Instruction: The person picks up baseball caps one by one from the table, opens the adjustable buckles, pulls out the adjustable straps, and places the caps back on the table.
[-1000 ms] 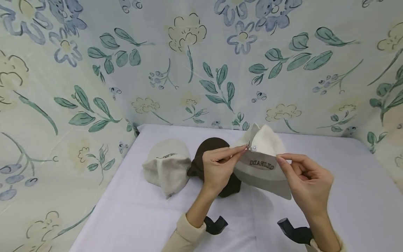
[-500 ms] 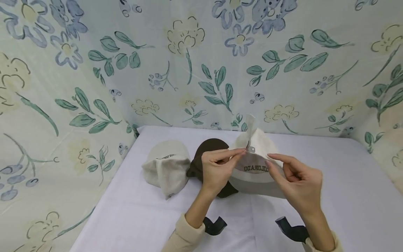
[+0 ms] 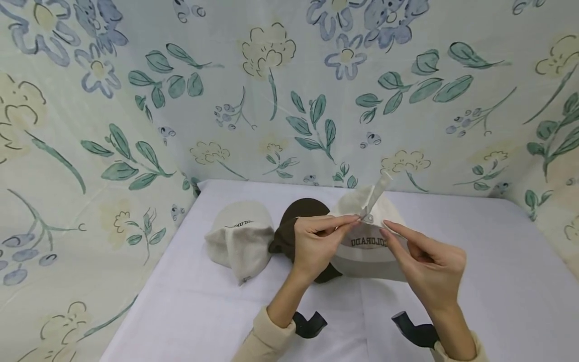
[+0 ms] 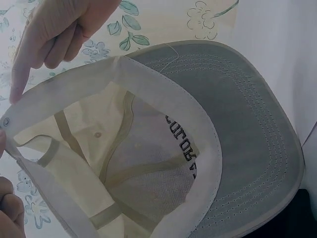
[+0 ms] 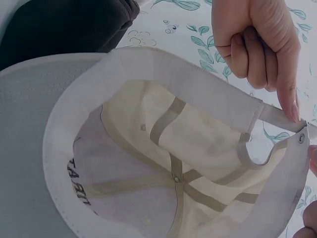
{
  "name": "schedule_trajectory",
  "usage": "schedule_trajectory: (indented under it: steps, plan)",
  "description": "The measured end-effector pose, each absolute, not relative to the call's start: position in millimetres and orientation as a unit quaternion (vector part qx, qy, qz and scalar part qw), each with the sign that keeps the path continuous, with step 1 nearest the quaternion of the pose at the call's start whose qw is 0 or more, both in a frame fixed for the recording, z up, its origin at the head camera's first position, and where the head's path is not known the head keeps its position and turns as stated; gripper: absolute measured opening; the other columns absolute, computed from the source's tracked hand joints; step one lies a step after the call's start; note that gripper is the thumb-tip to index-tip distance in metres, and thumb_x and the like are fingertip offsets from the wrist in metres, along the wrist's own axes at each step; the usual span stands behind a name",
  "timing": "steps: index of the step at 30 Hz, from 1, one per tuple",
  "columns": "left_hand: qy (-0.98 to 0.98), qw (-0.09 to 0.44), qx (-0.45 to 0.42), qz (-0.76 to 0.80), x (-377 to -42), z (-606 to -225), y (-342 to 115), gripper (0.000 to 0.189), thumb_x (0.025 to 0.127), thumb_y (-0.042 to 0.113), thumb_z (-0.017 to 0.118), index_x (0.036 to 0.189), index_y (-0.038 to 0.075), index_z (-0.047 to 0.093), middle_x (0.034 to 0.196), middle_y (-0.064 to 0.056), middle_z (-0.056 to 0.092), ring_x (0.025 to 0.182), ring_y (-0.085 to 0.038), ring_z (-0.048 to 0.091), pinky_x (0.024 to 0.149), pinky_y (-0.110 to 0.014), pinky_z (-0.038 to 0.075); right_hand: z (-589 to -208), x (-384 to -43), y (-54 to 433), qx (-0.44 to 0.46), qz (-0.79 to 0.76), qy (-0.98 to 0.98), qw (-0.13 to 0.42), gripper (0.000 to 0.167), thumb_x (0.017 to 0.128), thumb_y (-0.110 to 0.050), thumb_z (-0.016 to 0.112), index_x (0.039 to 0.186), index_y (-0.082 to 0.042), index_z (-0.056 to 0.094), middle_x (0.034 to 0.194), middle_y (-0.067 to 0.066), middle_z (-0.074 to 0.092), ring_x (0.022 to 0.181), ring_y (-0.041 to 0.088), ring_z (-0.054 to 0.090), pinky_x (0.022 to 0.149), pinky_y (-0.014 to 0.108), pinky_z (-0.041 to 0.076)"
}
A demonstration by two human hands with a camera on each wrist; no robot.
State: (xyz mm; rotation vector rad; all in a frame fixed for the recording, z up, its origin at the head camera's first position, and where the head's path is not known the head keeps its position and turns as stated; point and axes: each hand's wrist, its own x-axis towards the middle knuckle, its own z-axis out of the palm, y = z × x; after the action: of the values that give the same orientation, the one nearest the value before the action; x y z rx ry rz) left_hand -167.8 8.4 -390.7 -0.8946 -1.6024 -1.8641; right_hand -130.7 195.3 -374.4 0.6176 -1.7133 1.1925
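A pale cap (image 3: 371, 269) with reversed dark COLORADO lettering is held between both hands, its underside facing me. My left hand (image 3: 314, 246) pinches the back strap beside a small metal snap. A loose strap end (image 3: 379, 193) sticks up and leans right. My right hand (image 3: 436, 269) pinches the rear edge of the sweatband between thumb and index finger. Both wrist views look into the crown; a snap (image 4: 6, 121) lies on the band in the left one, and the strap (image 5: 277, 118) under a left fingertip in the right one.
On the white-covered table (image 3: 194, 311), a beige cap (image 3: 244, 241) lies at left. A dark brown cap (image 3: 305, 206) sits beside it, partly behind my left hand. Floral cloth (image 3: 271, 100) hangs at the back and sides. Black curved pieces (image 3: 312, 326) sit at both wrists.
My right hand has moved left along the band, closer to my left hand, and the cap has shifted slightly left. The loose strap end has risen and now tilts right.
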Motion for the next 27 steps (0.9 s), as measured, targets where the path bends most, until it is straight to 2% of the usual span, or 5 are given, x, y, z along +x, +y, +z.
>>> schedule_trajectory:
  steps: [4, 11, 16, 22, 27]
  plan:
    - [-0.590, 0.251, -0.337, -0.689, -169, -389, 9, 0.010, 0.086, -0.007, 0.079, 0.094, -0.013, 0.078, 0.084, -0.024, 0.077, 0.055, -0.006, 0.048, 0.048, -0.020, 0.037, -372, -131, 192, 0.259, 0.494, -0.685, 0.469, 0.014, 0.077, 0.007, 0.085, 0.086, 0.015, 0.078, 0.044, -0.007, 0.025, 0.046, -0.002, 0.015, 0.048, 0.007, 0.014]
    - [-0.588, 0.205, -0.359, -0.695, -166, -389, 8, 0.011, 0.085, -0.011, 0.077, 0.095, -0.015, 0.077, 0.088, -0.027, 0.076, 0.047, -0.004, 0.034, 0.043, -0.022, 0.029, -373, -129, 193, 0.262, 0.483, -0.690, 0.472, 0.018, 0.080, 0.000, 0.086, 0.088, 0.015, 0.078, 0.043, -0.008, 0.026, 0.045, -0.004, 0.015, 0.047, 0.007, 0.014]
    - [-0.589, 0.186, -0.366, -0.696, -164, -390, 9, 0.012, 0.086, -0.010, 0.077, 0.097, -0.016, 0.076, 0.090, -0.028, 0.076, 0.046, -0.003, 0.033, 0.043, -0.022, 0.028, -378, -132, 193, 0.265, 0.476, -0.694, 0.471, 0.019, 0.081, -0.001, 0.086, 0.090, 0.014, 0.078, 0.040, -0.007, 0.034, 0.044, -0.004, 0.016, 0.047, 0.007, 0.015]
    - [-0.588, 0.186, -0.370, -0.695, -164, -390, 10, 0.012, 0.086, -0.010, 0.077, 0.096, -0.017, 0.076, 0.089, -0.029, 0.076, 0.048, -0.003, 0.035, 0.043, -0.020, 0.030, -383, -134, 194, 0.269, 0.462, -0.698, 0.476, 0.022, 0.087, -0.007, 0.084, 0.090, 0.014, 0.078, 0.043, 0.005, 0.052, 0.044, -0.004, 0.017, 0.046, 0.007, 0.015]
    - [-0.591, 0.184, -0.369, -0.693, -163, -389, 9, 0.012, 0.085, -0.012, 0.077, 0.097, -0.016, 0.076, 0.087, -0.028, 0.076, 0.046, -0.002, 0.029, 0.042, -0.022, 0.026, -384, -134, 193, 0.271, 0.434, -0.706, 0.490, 0.033, 0.094, -0.019, 0.078, 0.089, 0.014, 0.078, 0.048, 0.012, 0.058, 0.046, -0.005, 0.018, 0.047, 0.008, 0.015]
